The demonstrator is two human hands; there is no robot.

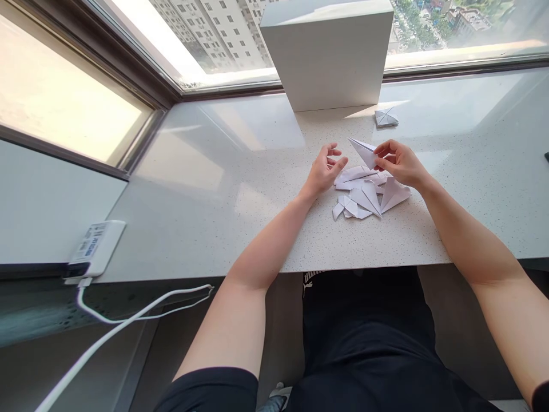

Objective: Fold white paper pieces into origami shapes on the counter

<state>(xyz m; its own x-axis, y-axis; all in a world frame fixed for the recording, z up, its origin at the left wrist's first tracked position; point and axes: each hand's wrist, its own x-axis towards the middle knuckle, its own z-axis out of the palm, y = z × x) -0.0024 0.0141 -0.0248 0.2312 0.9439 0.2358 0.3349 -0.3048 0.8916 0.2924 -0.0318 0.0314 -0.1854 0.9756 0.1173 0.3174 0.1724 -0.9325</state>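
Note:
My right hand (397, 161) pinches a folded white paper piece (363, 152), pointed at its far left end, above a loose pile of other folded white papers (366, 194). To the left of that piece, my left hand (326, 169) is held with fingers apart and slightly curled, nothing in it. The pile lies on the speckled white counter just below both hands; some pieces are pointed, and a small one with several flaps sits at its near left. Behind my right hand rests a flat stack of folded paper (386, 118) with creases meeting at its middle.
A large white box (330, 57) stands against the window at the back. On the counter's near left edge sits a white power adapter (96, 249) with a white cable (128, 317) hanging from it. The pale speckled counter (206, 200) ends close to my body.

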